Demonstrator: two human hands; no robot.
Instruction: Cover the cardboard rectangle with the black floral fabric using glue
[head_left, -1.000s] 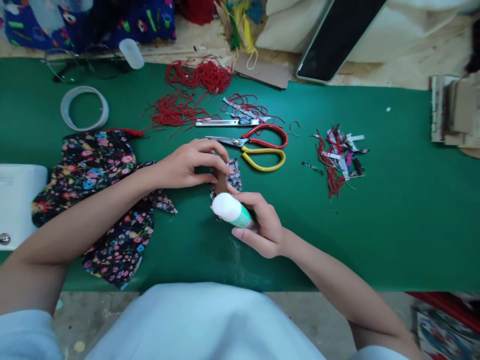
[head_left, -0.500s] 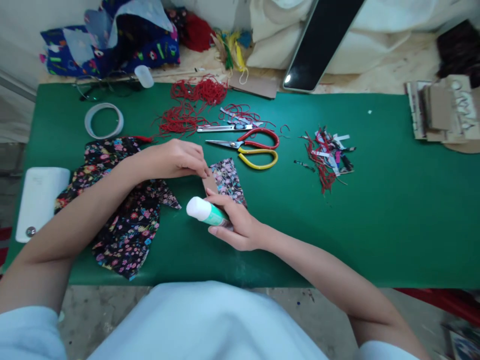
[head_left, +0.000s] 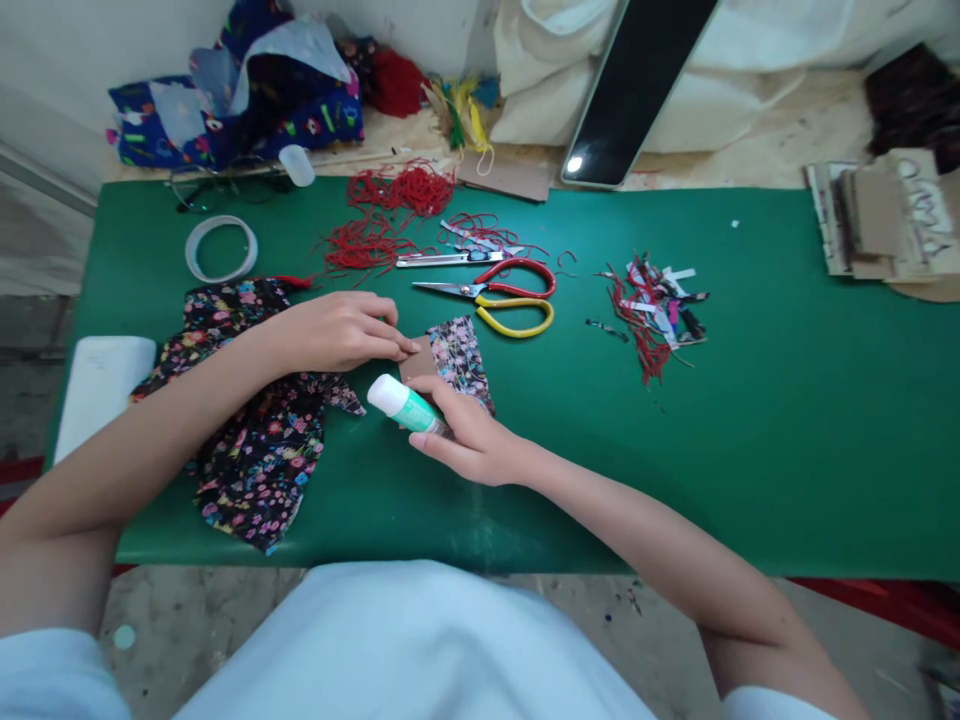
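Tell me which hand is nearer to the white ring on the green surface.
Left. The left hand is just right of the white ring and closer to the person; the right hand is well farther right and closer still to the person.

- The top [head_left: 420, 640] is plain pale blue, its front smooth and rounded, with soft, shadowed folds low down.
- The left sleeve [head_left: 56, 675] is short, the same blue, ending above the elbow.
- The right sleeve [head_left: 769, 704] matches, partly cut off.
- Both forearms are bare.
- Left hand [head_left: 341, 332] and right hand [head_left: 476, 440] are ungloved.
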